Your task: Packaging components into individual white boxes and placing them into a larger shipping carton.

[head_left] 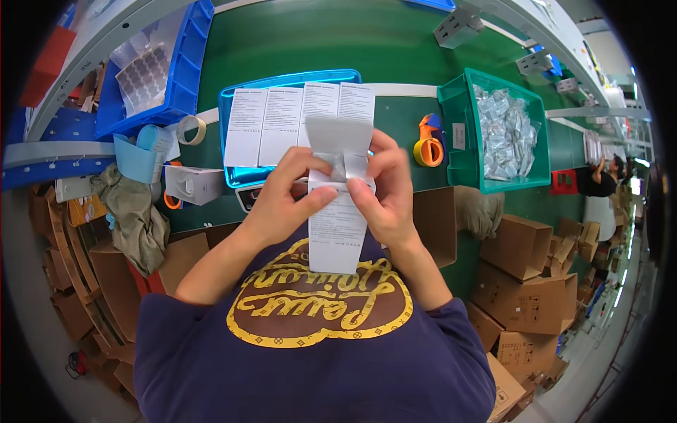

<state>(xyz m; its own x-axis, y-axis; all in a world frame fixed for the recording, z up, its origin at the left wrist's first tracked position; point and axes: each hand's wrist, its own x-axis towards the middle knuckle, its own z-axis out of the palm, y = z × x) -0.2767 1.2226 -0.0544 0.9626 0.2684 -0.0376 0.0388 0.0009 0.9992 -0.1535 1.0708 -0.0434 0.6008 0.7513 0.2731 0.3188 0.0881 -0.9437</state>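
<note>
A tall white printed box (337,236) stands before my chest with its top flap (338,139) raised. In its opening shows part of a small clear plastic packet (338,168). My left hand (296,185) closes on the box's left upper edge, thumb on the printed front and fingertips at the opening beside the packet. From the right, my right hand (389,194) grips the upper edge, its thumb pressing near the side flap; its outer fingers are slightly blurred. Just beyond, several similar white boxes (245,123) lie side by side on a blue tray (226,106).
Right of the tray are an orange tape dispenser (427,144) and a green bin (458,158) of small clear packets (504,134). At left are a blue bin (185,84), a tape roll (191,131) and a white box (194,185). Cardboard cartons (525,296) crowd the lower right.
</note>
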